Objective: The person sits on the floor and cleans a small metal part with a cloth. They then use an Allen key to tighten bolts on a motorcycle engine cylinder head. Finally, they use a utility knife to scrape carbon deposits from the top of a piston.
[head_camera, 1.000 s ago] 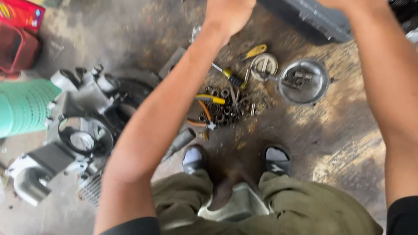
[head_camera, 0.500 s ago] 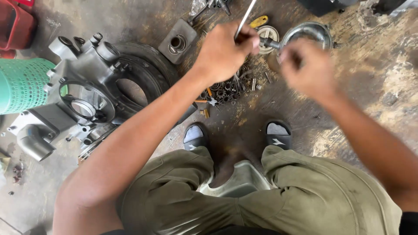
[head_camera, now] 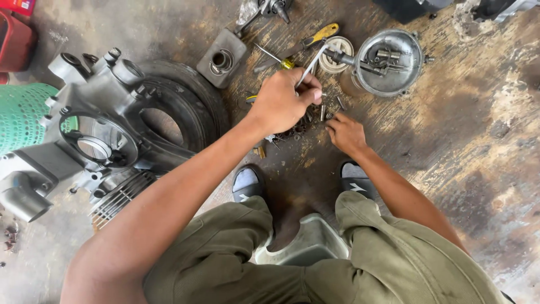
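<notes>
A: What does the person hold at this moment?

B: The left hand [head_camera: 284,101] is clenched around a thin metal rod [head_camera: 312,63], which sticks up and away from the fist toward the far part of the floor [head_camera: 461,141]. Half a second ago this hand was higher in the view with the same rod; it has come down over the small parts.

A: And the other hand?

B: The right hand [head_camera: 346,132] has also come down. Before, it was in the air near the round metal cover [head_camera: 388,61]; now its fingertips touch the pile of small bolts and nuts [head_camera: 315,115] on the floor. Its grip is loose, the fingers bent into the pile, and whether it already pinches a piece cannot be told.

A: So what does the change mean?

B: It seems the work has passed from lifting the rod to searching among the loose pieces, with the rod kept ready just above them.

A: What lies around?

B: A yellow-handled screwdriver [head_camera: 320,35] lies just beyond the fist. At the left side of the floor stands a grey engine casing [head_camera: 95,118] beside a black tyre [head_camera: 191,95].
</notes>
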